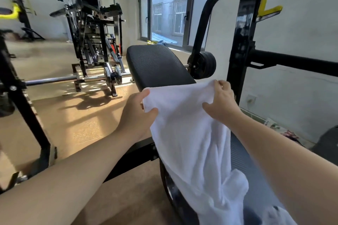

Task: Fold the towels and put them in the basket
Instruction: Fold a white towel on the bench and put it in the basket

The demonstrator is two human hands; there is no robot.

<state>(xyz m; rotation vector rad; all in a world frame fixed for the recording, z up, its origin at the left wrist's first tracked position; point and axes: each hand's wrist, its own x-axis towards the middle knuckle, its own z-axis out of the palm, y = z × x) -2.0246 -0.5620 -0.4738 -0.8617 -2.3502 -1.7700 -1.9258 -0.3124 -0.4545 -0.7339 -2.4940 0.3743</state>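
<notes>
Towel (pixel 184 126), white, draped along the bench (pixel 157 65), our left hand (pixel 136 115) pinching its far corner at the bench's left edge, our right hand (pixel 222 103) gripping the other corner at the bench's right edge

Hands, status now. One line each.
Left hand: pinching the towel's left corner.
Right hand: gripping the towel's right corner.
</notes>
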